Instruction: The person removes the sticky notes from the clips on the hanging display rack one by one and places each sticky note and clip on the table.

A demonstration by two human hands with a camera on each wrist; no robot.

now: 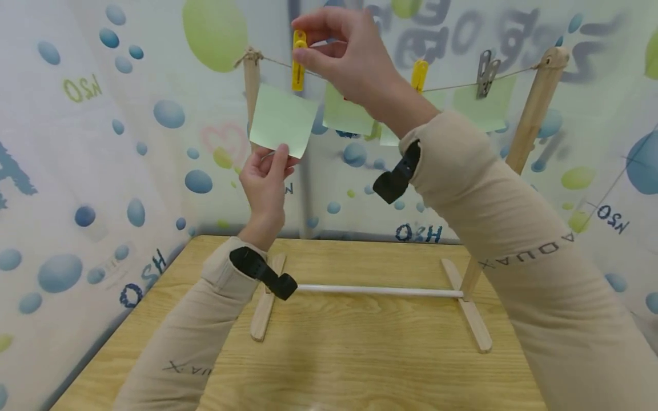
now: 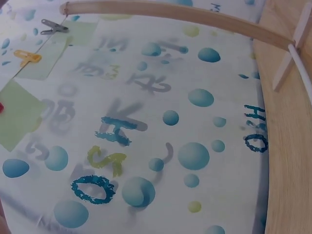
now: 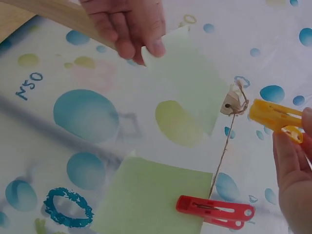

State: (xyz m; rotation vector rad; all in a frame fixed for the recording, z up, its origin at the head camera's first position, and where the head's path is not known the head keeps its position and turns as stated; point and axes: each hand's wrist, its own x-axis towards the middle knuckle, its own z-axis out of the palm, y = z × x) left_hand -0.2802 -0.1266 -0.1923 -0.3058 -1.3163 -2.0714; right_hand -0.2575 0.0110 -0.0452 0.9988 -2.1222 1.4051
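My left hand (image 1: 263, 185) pinches a pale green paper note (image 1: 284, 119) by its lower edge, thumb in front. Raised just below the twine (image 1: 275, 60), the note is beside the left wooden post (image 1: 252, 77). Between thumb and fingertips my right hand (image 1: 360, 63) holds a yellow clothespin (image 1: 298, 77), pointing down above the note. In the right wrist view, the yellow clothespin (image 3: 273, 116) is apart from the note (image 3: 190, 78), near the knotted end of the twine. The left hand is hidden in its own wrist view, bar a sliver at the edge.
Along the twine hang several green notes, held by a red clothespin (image 3: 214, 209), another yellow clothespin (image 1: 419, 75) and a metal clip (image 1: 486, 74). The right wooden post (image 1: 534, 111) and a white rod (image 1: 380, 291) belong to the stand on the wooden table (image 1: 370, 354).
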